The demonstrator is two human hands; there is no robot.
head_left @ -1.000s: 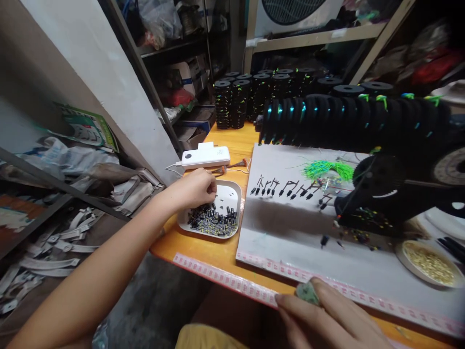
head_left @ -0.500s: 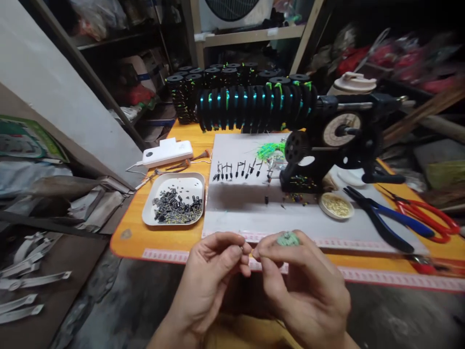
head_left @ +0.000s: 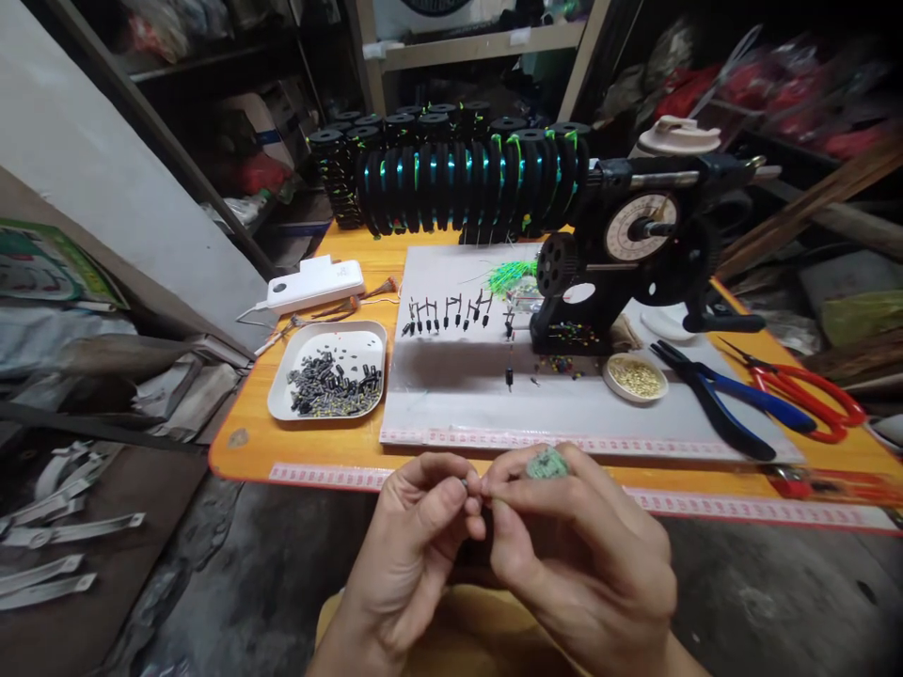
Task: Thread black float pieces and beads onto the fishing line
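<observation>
My left hand (head_left: 423, 527) and my right hand (head_left: 578, 545) meet fingertip to fingertip in front of the table's near edge. Thumb and forefinger of each are pinched together. Something tiny sits between the left fingertips, too small to name. What the right fingertips pinch is hidden. A greenish crumpled piece (head_left: 547, 463) lies against the right forefinger. Beyond the hands, a grey board (head_left: 451, 404) carries a row of small black pieces with thin stems (head_left: 451, 315) and a single black piece (head_left: 509, 378).
A hand-cranked winder (head_left: 635, 235) with black spools (head_left: 472, 188) stands at the back. On the left are a white tray (head_left: 271, 390) of small dark parts and a white power bank (head_left: 317, 284). A dish of gold bits (head_left: 635, 378), blue-handled pliers (head_left: 726, 400) and red scissors (head_left: 811, 400) lie right.
My view has shifted slightly, so the table and its things sit higher and further left. The right fingertips have come closer to the left ones; both hands stay pinched.
</observation>
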